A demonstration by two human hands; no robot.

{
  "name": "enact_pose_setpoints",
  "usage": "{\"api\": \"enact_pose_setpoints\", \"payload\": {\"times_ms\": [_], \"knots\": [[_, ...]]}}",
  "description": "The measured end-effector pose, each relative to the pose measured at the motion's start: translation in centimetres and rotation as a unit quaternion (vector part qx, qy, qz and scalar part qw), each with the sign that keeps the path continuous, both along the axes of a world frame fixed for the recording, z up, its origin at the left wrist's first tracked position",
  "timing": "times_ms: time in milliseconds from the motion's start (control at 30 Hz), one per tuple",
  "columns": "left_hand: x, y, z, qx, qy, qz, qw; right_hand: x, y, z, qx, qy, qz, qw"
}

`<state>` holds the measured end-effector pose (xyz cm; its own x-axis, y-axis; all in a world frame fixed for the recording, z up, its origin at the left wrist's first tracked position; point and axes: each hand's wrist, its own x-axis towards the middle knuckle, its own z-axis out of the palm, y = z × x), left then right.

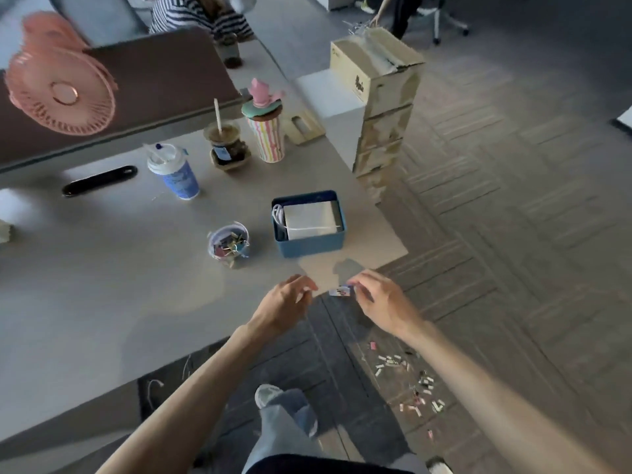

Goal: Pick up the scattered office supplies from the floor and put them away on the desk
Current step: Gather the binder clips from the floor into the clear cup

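we stand at the desk (pixel 102 268) corner, both hands out front, w/ the small white piece (pixel 340 291) held between them. the right hand (pixel 379 299) pinches it at its right end w/ thumb and fingertips. the left hand (pixel 285 301) sits just beside it, fingers curled in toward the thumb. it's blurred, so we can't tell if it holds anything or touches the piece. the piece has dark and red marks, too small to say exactly what it is, prob one of the clips or tags. its long axis runs roughly left-right, from one hand across toward the other, and it hangs just off the desk edge, right at the corner.

what the next move turns on, imo: the clear tub of clips (pixel 228 241) stands on the desk ahead and to the left, nearer the left hand than the right. the blue box (pixel 309 249) is more or less straight ahead, close to both. so if the piece belongs in the tub, the right hand must reach across in front of the left, or pass it over first. the box is the easier drop.

the rest of the scattered supplies (pixel 415 384) lie on the floor (pixel 513 234) below and right of us, under the right forearm, well apart from the desk. plenty left to collect, so we judge the task as early to mid.
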<state>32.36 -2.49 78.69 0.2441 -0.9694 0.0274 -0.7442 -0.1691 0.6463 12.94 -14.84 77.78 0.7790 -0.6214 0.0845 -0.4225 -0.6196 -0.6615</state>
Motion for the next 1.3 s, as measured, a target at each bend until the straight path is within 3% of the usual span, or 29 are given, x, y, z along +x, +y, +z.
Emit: {"api": "enact_pose_setpoints", "payload": {"times_ms": [167,300,567,833,967,1133,1300], "knots": [[-12.9,0.7,-2.7,0.047,-0.02,-0.016,0.999,-12.9,0.2,-2.5,0.027,0.004,-0.027,0.999],[-23.0,2.4,-5.5,0.083,0.016,0.008,0.996,-22.1,1.3,-5.6,0.043,0.024,-0.037,0.998],[-31.8,3.7,-16.7,0.231,0.064,-0.029,0.97,-32.7,2.7,-17.0,0.098,0.144,-0.057,0.983],[-32.1,-1.3,-41.0,0.242,0.116,0.004,0.963,-33.7,0.5,-42.8,0.124,0.15,-0.115,0.974],[-30.4,-3.6,-55.8,0.229,0.11,0.008,0.967,-32.3,-2.3,-57.9,0.108,0.182,-0.069,0.975],[-27.6,-6.3,-72.5,0.213,0.028,-0.012,0.977,-30.3,-7.4,-73.5,0.05,0.197,-0.02,0.979],[-25.4,-10.7,-81.5,0.064,-0.064,0.008,0.996,-29.6,-11.7,-81.6,-0.061,0.207,-0.074,0.974]]}}
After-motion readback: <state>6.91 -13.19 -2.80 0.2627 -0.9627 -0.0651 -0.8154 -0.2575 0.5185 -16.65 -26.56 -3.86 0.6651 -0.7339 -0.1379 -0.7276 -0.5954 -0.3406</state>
